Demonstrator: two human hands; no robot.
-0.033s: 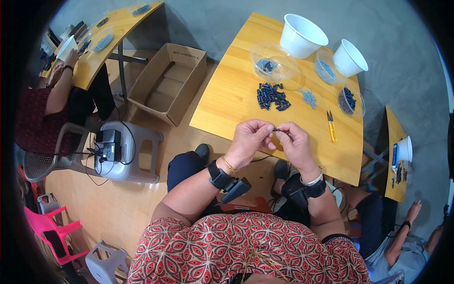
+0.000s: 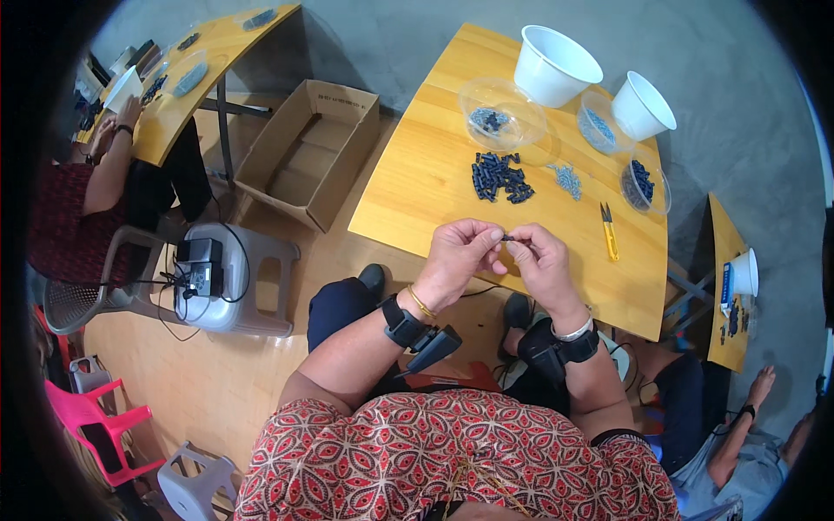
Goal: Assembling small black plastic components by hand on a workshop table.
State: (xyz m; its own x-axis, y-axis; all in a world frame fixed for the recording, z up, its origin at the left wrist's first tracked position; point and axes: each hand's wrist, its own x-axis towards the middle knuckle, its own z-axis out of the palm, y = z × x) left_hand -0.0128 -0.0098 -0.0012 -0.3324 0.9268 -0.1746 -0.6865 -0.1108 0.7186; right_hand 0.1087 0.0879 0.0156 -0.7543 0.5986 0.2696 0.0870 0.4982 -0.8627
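Before my chest, at the table's near edge, both hands meet on a small dark cylindrical piece. My left hand pinches its left end between thumb and forefinger. The thumb and fingers of my right hand close on its other end. Beyond my fingers lies a heap of similar dark blue-black pieces, with a smaller pile of light grey bits to its right. A pair of yellow-handled thread snips rests to the right of my right hand.
Clear bowls with small parts and two white tubs stand at the table's back. Left are an open cardboard box, a grey stool with cables, and a person at another table. Another person sits right.
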